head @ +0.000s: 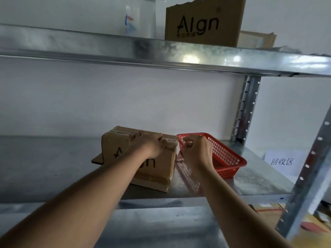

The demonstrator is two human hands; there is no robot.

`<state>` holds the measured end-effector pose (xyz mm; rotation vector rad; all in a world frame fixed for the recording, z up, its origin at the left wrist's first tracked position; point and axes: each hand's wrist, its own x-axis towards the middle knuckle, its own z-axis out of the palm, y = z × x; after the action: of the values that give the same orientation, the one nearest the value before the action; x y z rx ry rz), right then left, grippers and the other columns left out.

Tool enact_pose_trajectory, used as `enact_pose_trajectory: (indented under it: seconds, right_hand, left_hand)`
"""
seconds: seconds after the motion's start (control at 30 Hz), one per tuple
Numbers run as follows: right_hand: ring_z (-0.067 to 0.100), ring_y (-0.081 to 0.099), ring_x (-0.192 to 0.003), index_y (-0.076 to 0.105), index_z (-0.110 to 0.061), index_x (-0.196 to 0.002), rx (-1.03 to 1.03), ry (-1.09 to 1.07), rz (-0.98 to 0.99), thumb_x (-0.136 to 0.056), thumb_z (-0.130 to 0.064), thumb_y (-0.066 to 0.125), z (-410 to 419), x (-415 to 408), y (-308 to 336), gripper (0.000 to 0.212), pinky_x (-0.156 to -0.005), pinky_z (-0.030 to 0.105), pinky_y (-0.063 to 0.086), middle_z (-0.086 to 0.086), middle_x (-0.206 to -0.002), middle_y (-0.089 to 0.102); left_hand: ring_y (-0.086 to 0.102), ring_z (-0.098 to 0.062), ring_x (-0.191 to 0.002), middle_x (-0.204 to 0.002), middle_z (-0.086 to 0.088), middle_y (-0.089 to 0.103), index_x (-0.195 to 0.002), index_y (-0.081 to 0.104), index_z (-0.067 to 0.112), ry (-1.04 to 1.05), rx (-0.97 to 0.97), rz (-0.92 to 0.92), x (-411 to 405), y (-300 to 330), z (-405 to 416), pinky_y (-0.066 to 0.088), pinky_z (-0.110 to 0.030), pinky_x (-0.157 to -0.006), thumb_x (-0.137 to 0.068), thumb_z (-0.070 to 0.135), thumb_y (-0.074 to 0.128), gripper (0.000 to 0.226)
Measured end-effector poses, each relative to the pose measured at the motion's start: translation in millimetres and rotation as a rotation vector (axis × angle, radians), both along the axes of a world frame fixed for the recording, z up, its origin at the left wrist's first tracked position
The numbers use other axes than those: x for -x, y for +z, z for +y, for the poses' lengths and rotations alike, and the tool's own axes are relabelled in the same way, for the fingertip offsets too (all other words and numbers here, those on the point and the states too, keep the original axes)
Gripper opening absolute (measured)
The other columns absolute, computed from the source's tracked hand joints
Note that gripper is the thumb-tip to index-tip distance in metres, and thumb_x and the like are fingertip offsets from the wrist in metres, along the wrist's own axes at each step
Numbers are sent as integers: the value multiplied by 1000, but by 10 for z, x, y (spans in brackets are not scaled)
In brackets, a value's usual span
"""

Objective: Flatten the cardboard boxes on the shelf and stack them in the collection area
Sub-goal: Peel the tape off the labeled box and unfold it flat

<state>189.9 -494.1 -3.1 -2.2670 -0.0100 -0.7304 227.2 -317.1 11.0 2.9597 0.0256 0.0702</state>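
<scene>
Closest to me, two bare forearms reach over the front lip of the metal shelf [53,169]. The left hand [149,144] lies on top of the cardboard box [143,158] on the middle level, fingers curled over its taped top edge near the right corner, seemingly picking at or gripping the tape there. The right hand [196,151] hovers just beside that corner, in front of the red basket [227,158], fingers bent in as if pinching; whether it holds a strip of tape I cannot tell. The box is still standing as a box, sealed on top, with a loose flap showing at its lower left and another folded under its near side, so by my reckoning the flattening has only begun. Further right a paper sign [282,161] lies on the shelf, likely marking the collection area, and I see no flattened cardboard around it. Up on the top level stands a second box [204,24] with a torn upper edge, another piece of cardboard [258,39] behind it, and a clear plastic bottle [139,18] to its left. Those look untouched, so most of the job remains.
</scene>
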Motion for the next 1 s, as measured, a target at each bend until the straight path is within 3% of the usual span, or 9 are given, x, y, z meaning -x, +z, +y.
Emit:
enact_pose_trajectory:
  seconds: [0.07,0.1,0.23,0.37,0.5,0.6,0.73,0.87,1.0]
  right_hand:
    - [16,60,-77,76,-9,-109,20,-29,50,-89,3,69,-160,-105,40,24,-55,21,41,11,-110,68]
    - [14,55,-75,75,-6,-110,36,-29,66,-88,4,69,-228,-154,60,25,-58,23,44,13,-113,64]
    - [18,63,-67,74,-6,-100,105,12,115,-90,4,66,-430,-306,44,16,-55,31,55,7,-84,67]
    - [10,60,-62,75,-14,-87,176,8,118,-94,-4,68,-585,-391,-59,14,-50,24,47,-1,-77,64]
    - [13,61,-64,71,-10,-85,243,52,205,-92,2,63,-682,-442,-121,16,-48,22,43,3,-77,66]
    - [17,64,-72,72,-10,-84,273,87,205,-91,3,63,-705,-461,-121,17,-63,32,59,5,-82,69]
    - [17,67,-75,78,-14,-83,246,192,90,-91,-5,67,-659,-423,-102,17,-68,36,62,3,-82,73]
    - [28,57,-115,77,-23,-111,425,310,40,-88,-16,68,-503,-324,-62,26,-101,39,51,7,-116,67]
    - [29,52,-119,68,-16,-106,606,310,71,-88,-22,69,-356,-314,-67,19,-107,39,44,5,-121,58]
  left_hand:
    - [43,-45,-143,-161,-17,39,-161,23,46,5,29,1,-5,5,-71,32,-64,-118,-102,69,23,63]
    - [43,-45,-143,-163,-17,36,-160,23,47,17,28,-5,-9,4,-105,31,-64,-118,-102,69,23,62]
    - [9,-42,-157,-171,-15,10,-159,19,52,96,0,-25,-26,-6,-219,-1,-62,-123,-101,72,21,61]
    - [47,-30,-137,-171,-15,11,-157,22,54,127,64,-40,6,-54,-264,13,-60,-123,-99,75,23,62]
    - [1,-41,-157,-173,-9,2,-153,24,61,110,97,-57,44,-104,-230,0,-66,-121,-95,81,20,62]
    - [0,-38,-158,-173,-2,3,-149,28,67,74,146,-43,94,-74,-160,0,-65,-121,-90,87,21,63]
    - [-2,-37,-158,-173,2,2,-146,29,71,67,161,-35,132,-73,-134,-1,-63,-122,-89,88,22,60]
    - [1,-36,-159,-173,3,4,-144,31,72,76,188,-40,131,-64,-130,5,-60,-123,-90,87,27,56]
    - [2,-34,-159,-173,5,8,-137,31,79,67,206,-35,186,-65,-2,5,-60,-123,-79,94,26,60]
